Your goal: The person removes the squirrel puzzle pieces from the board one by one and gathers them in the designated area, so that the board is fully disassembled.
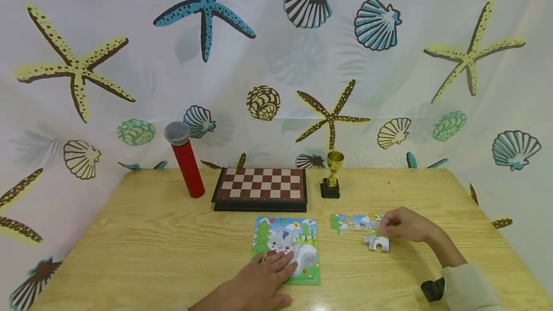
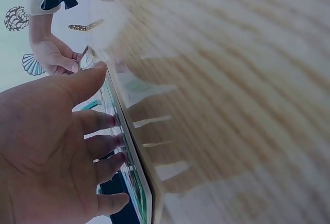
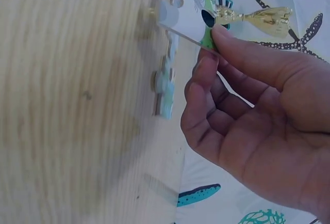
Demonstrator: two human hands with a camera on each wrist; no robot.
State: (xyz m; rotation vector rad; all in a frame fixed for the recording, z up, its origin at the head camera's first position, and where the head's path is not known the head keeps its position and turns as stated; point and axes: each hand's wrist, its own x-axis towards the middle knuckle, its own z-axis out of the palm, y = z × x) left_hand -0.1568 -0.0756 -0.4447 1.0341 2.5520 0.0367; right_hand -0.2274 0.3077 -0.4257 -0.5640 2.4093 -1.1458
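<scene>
A squirrel picture puzzle (image 1: 306, 253) lies on the table in front of the chessboard. My left hand (image 1: 265, 280) rests on its lower part with the fingers spread and nearly straight, covering part of the picture. To the right, my right hand (image 1: 408, 224) pinches a white-and-green jigsaw piece (image 1: 378, 243) between thumb and fingers. In the right wrist view this jigsaw piece (image 3: 186, 10) is tilted and held above the wood. Several loose jigsaw pieces (image 1: 338, 222) lie just beyond and left of the right hand, partly hidden by it.
A folding chessboard box (image 1: 261, 186) sits behind the puzzle. Left of it stands a red microphone (image 1: 187, 167) with a grey head; to its right is a small gold trophy cup (image 1: 332, 172) on a black base. A patterned curtain (image 1: 276, 66) hangs behind the wooden table (image 1: 142, 248).
</scene>
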